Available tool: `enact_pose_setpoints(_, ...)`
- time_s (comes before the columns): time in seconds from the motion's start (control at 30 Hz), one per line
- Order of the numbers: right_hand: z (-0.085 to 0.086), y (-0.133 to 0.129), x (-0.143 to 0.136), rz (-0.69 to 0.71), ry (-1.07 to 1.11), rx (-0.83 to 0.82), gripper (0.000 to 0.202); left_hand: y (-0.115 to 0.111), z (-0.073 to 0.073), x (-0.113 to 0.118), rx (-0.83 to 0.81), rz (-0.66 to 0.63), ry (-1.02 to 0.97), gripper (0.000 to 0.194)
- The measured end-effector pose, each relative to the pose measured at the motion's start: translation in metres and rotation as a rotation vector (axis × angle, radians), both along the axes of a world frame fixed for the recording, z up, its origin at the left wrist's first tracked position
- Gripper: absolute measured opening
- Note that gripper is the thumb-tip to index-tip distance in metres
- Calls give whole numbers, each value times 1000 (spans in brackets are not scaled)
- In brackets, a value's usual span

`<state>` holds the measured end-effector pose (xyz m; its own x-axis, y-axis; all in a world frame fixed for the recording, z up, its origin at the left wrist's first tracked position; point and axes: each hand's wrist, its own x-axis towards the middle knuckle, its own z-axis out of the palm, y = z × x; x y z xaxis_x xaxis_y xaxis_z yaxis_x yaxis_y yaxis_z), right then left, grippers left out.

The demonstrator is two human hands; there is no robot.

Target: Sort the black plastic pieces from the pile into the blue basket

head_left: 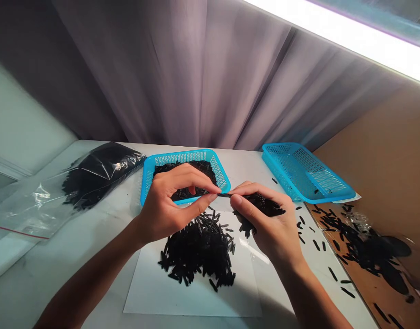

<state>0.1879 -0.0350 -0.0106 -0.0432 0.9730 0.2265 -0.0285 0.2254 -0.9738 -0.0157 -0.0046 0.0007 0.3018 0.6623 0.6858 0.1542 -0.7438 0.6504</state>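
My left hand (177,198) pinches one end of a thin black strip (224,195) between thumb and fingertips. The strip's other end meets the fingertips of my right hand (270,214), which is closed around a bunch of black pieces (261,205). Both hands are raised over the table, fingertips nearly touching. Below them a heap of small black pieces (199,249) lies on a white sheet (155,299). Behind my left hand stands a blue basket (222,171) with more black pieces in it, partly hidden by the hand.
A clear bag (97,176) of black material lies at the left. Stacked blue baskets (299,171) stand at the back right. Loose black pieces are scattered on the white table (90,256) and on a brown board (364,292) at the right. A grey curtain hangs behind.
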Motion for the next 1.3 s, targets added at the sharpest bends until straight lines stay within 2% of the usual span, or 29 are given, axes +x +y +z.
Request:
enact_pose_setpoints(0.17, 0, 0, -2, 11, 17, -14, 6, -1, 0, 1, -63, -8, 11, 11)
enact_pose_setpoints(0.33, -2, 3, -3, 7, -10, -31, 7, -1, 1, 1, -62, 40, 20, 8)
enact_pose_setpoints(0.5, -8, 7, -3, 18, 3, -116, 13, 20, -1, -19, 60, 338, 208, 5)
enact_pose_setpoints(0.57, -9, 8, -6, 36, -6, -134, 16, 26, 0, -25, 59, 371, 281, 9)
enact_pose_setpoints(0.63, -10, 9, -9, 43, -34, -133, 15, 24, 2, -26, -32, 305, 260, 8)
enact_pose_setpoints(0.73, -9, 10, -15, 44, -90, -86, 11, 11, 5, -15, -166, 74, 274, 5)
enact_pose_setpoints(0.8, -10, 11, -18, 25, -132, -31, 8, 4, 4, -6, -212, -1, 293, 5)
enact_pose_setpoints(0.9, -11, 11, -21, -27, -218, 65, 9, 1, 0, 1, -262, 18, 234, 3)
enact_pose_setpoints(1.1, -14, 13, -30, -88, -403, 293, 19, 4, 2, -4, -274, 83, 189, 7)
enact_pose_setpoints(1.2, -14, 14, -34, -96, -430, 328, 24, 2, 3, -5, -253, 86, 157, 9)
enact_pose_setpoints(1.3, -10, 14, -34, -91, -393, 276, 20, 1, 4, -6, -254, 100, 86, 8)
